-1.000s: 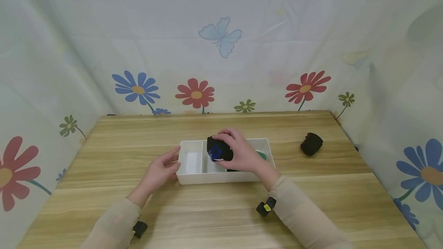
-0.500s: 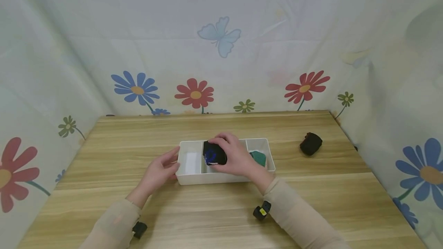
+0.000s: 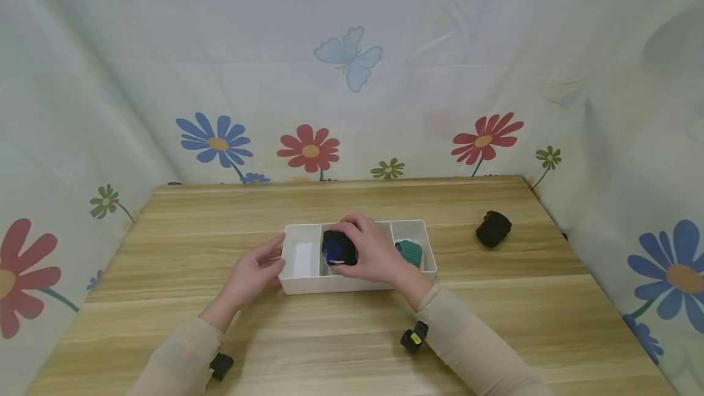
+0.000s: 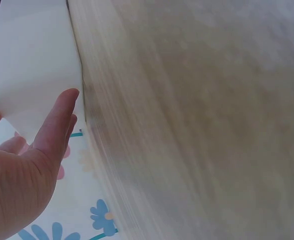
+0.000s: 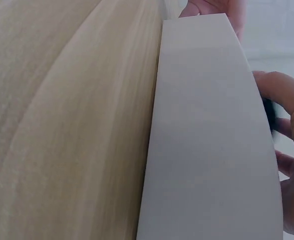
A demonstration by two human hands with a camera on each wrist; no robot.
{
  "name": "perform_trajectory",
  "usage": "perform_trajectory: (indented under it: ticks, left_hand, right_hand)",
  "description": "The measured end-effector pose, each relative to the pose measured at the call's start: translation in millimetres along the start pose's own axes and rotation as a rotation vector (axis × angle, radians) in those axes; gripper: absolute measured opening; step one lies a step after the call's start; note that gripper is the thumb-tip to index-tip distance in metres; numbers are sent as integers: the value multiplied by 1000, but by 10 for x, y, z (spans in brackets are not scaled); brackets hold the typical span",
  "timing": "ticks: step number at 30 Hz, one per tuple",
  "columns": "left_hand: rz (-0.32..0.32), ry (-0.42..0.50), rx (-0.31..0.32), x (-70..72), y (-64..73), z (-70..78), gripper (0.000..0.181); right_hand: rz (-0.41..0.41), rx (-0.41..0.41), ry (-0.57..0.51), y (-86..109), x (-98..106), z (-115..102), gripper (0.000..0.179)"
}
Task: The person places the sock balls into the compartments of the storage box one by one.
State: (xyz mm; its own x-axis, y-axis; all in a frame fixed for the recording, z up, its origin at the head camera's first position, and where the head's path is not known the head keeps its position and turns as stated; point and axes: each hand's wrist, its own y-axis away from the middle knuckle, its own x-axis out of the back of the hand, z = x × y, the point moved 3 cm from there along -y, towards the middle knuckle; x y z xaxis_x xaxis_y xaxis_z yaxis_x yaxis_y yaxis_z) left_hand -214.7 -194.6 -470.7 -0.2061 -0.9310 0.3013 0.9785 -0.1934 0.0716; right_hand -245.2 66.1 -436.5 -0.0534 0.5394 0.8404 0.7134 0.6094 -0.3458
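Right hand gripping a black fabric bundle at the middle compartment of a white divided box, left hand at the box's end.
The right hand pinches the black fabric bundle, marked in blue, between thumb and fingers beside the left divider; whether it touches the compartment's floor cannot be told. The left hand has its fingers extended, touching the left end of the white divided box. A green ribbed bundle lies in the right compartment, partly behind the right wrist. A second black bundle, with a little red at its edge, rests on the wood-grain bench, well apart to the box's right. Behind hangs a curtain printed with flowers and a butterfly.
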Motion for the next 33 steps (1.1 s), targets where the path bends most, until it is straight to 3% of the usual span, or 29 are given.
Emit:
perform_trajectory:
  ticks: [6,17,25,33]
  left_hand:
    - [-6,-1,-11,2,3,-2,61]
    - [2,-25,-7,-1,-9,-23,60]
    - [7,-13,12,3,-30,-49,60]
    - [9,-14,22,14,-29,-41,60]
  right_hand:
    - [-27,-10,50,18,29,-11,77]
    - [-20,-10,-16,151,251,25,69]
    - [79,3,-63,336,535,149,69]
    - [136,-59,-99,512,762,367,67]
